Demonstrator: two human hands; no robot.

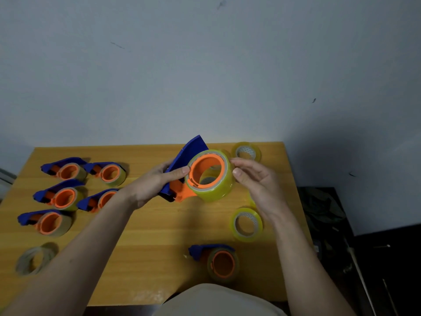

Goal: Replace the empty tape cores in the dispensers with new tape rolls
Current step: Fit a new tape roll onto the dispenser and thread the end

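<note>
Held above the middle of the worktop, the dispenser sits clamped in the left hand, with the new tape roll on its orange hub. At its three o'clock side, the right hand touches the roll with loosely spread fingers. If the roll sits crooked, I reckon it could slip off toward the spare rolls.
</note>
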